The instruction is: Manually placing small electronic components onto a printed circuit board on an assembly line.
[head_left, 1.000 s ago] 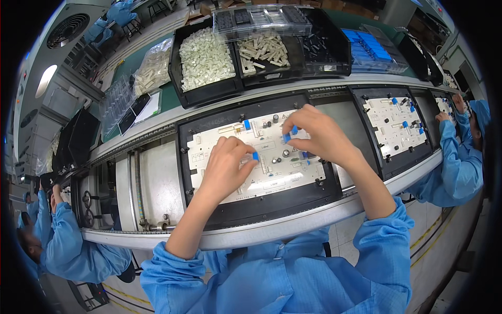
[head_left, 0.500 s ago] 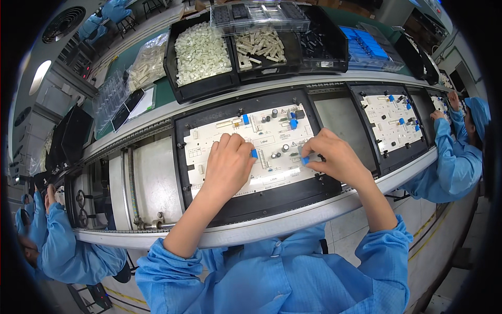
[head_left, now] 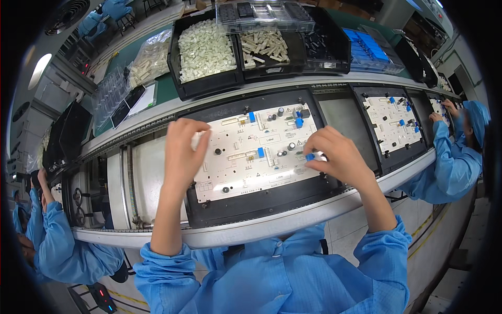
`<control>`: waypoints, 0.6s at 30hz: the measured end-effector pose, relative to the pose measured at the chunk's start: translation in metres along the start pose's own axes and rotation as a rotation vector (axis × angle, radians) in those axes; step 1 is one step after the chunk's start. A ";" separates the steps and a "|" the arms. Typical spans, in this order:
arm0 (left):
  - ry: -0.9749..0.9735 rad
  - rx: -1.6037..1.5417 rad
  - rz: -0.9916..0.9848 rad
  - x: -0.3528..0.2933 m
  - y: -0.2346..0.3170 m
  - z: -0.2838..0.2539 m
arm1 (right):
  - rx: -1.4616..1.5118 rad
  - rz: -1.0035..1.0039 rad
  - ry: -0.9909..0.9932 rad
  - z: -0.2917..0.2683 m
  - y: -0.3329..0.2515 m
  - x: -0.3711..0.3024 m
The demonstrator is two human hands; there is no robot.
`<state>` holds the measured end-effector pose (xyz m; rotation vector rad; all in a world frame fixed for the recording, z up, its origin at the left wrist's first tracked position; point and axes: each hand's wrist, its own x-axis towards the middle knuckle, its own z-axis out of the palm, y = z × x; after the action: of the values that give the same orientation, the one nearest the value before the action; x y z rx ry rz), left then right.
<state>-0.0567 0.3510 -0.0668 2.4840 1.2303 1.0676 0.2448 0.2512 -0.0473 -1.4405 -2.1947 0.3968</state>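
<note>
Under my hands lies a white circuit board (head_left: 238, 180) in a black carrier frame (head_left: 251, 208). My left hand (head_left: 183, 152) is over the board's left edge, thumb and index finger apart. A white patch shows between them; I cannot tell whether it is a part or the board. At the board's right side my right hand (head_left: 337, 157) pinches a small blue component (head_left: 310, 157) close to the surface. Another blue component (head_left: 261, 153) stands upright near the middle. Further blue pieces, black capacitors (head_left: 292, 146) and white connectors (head_left: 243, 156) are on the board.
Behind the line stand black bins with white connectors (head_left: 206, 52) and longer pale connectors (head_left: 265, 46). A clear tray (head_left: 261, 18) lies across them. Blue components (head_left: 370, 46) fill a tray further right. A second board (head_left: 392, 123) sits to the right, near a co-worker (head_left: 455, 149).
My left hand has let go of the blue component near the middle and moved left to the board's edge. My right hand stays at the right side, still pinching its blue component.
</note>
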 end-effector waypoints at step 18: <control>0.013 -0.169 -0.471 -0.025 -0.060 -0.010 | 0.691 -0.839 -0.593 0.145 -0.111 -0.007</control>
<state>-0.1106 0.3695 -0.0989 1.9271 1.5505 1.0076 0.0830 0.2030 -0.1173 0.0138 -2.4600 1.2007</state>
